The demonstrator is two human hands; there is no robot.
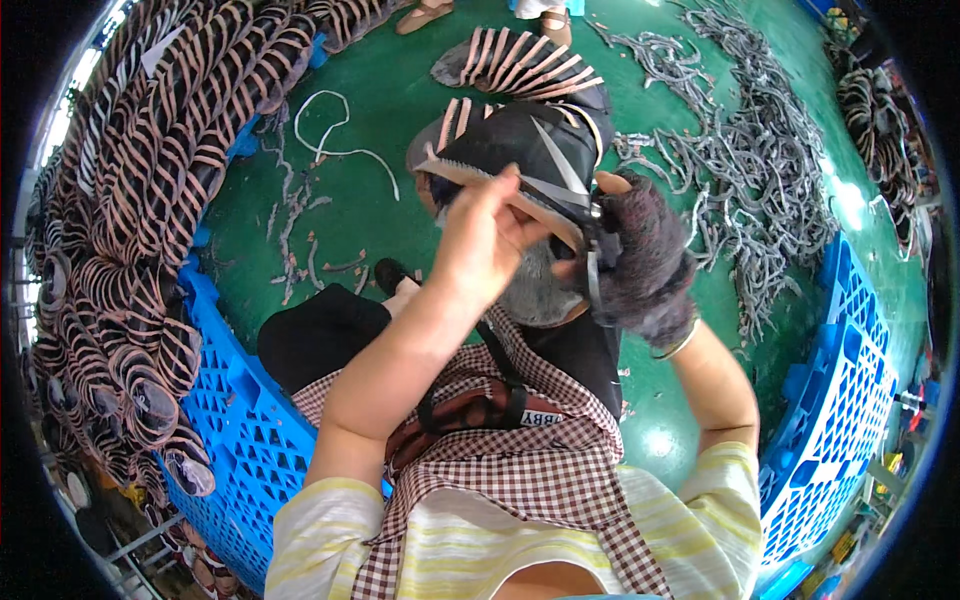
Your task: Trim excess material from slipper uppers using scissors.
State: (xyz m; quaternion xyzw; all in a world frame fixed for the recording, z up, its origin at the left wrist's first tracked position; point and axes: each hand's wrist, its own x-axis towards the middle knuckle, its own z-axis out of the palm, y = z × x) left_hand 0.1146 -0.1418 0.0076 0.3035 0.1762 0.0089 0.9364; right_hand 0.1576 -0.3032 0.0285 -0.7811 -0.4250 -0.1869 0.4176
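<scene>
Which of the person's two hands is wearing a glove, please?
The right hand wears a dark fingerless knit glove and holds scissors. The left hand is bare and grips the edge of the sole.

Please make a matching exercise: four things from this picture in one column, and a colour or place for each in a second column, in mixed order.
1. right hand
2. crate
3. floor
4. trimmed strips

a. green
b. blue, at the person's left
c. in a dark knitted glove, with scissors
d. grey heap at the right

Pairs: 1-c, 2-b, 3-a, 4-d
</scene>
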